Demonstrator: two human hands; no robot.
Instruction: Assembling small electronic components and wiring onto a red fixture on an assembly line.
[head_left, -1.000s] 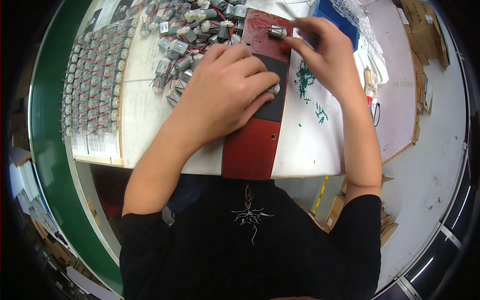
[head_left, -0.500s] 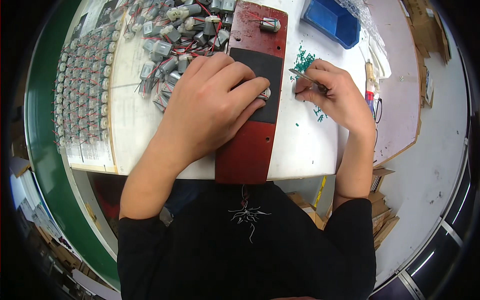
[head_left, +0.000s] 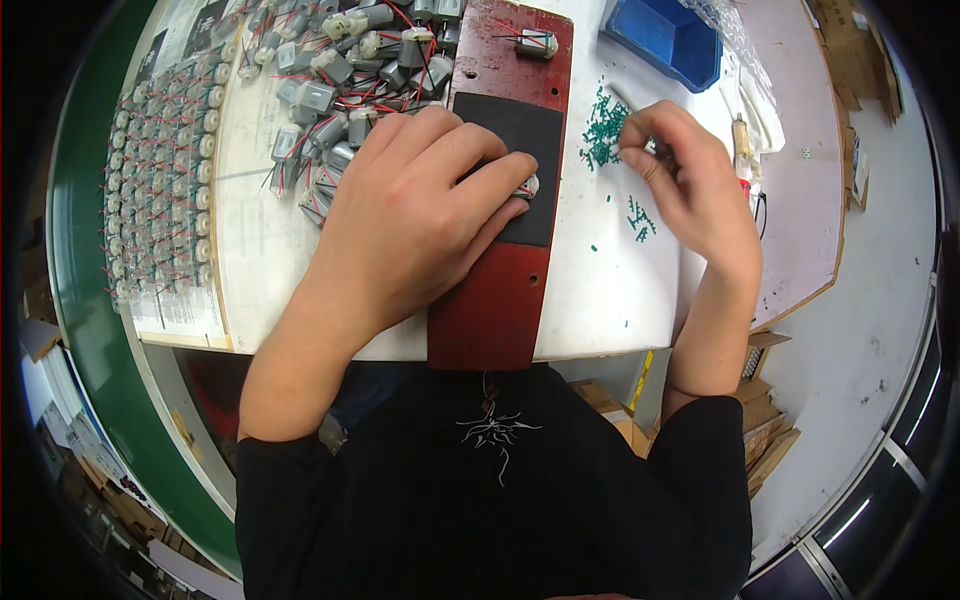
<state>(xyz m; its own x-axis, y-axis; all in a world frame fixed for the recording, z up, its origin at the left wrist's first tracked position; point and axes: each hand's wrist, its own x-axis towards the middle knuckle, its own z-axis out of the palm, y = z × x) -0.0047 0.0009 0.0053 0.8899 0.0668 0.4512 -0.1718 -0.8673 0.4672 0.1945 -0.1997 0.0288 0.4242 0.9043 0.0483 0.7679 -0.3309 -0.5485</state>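
My left hand (head_left: 420,195) is closed over a small electric motor (head_left: 529,187), pressing it on a black pad (head_left: 515,125). Only the motor's pale end shows past the fingertips. That pad lies on a long dark red board (head_left: 490,310). My right hand (head_left: 690,180) is closed around slim metal tweezers (head_left: 619,97), mostly hidden by the fingers. It hovers beside a scatter of tiny green pieces (head_left: 603,130) on the white tabletop. Whether a green piece is in its fingertips, I cannot tell.
Loose motors with red and black wires (head_left: 340,75) are heaped left of the board. Farther left stand rows of motors (head_left: 165,190). Another motor (head_left: 537,43) lies on the board's far end. A blue bin (head_left: 665,45) and a screwdriver-like tool (head_left: 741,145) are at right.
My right hand has moved slightly right and turned, so the tweezers now point away from me rather than toward the board. My left hand stays on the motor.
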